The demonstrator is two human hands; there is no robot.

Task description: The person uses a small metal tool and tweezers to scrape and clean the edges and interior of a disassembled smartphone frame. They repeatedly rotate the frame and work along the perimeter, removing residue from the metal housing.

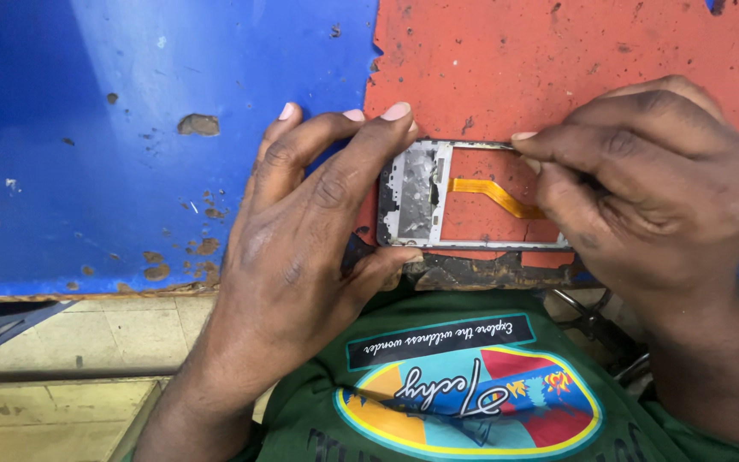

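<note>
A silver phone frame (414,198) lies flat on a worn red mat (506,60) near the table's front edge. It is an open rectangle with a metal plate at its left end and an orange flex cable (493,193) crossing the opening. My left hand (301,248) clamps the frame's left end, fingertips on the far edge and thumb on the near edge. My right hand (652,188) covers the frame's right end, with thumb and forefinger pinched at its far rail. Whether a small tool is in that pinch is hidden.
The blue-painted table (130,145) is chipped and rusty, and its front edge runs just below the frame. Below it are my green printed shirt (472,385), a tiled floor (70,342) at the left and dark metal parts (596,329) at the right.
</note>
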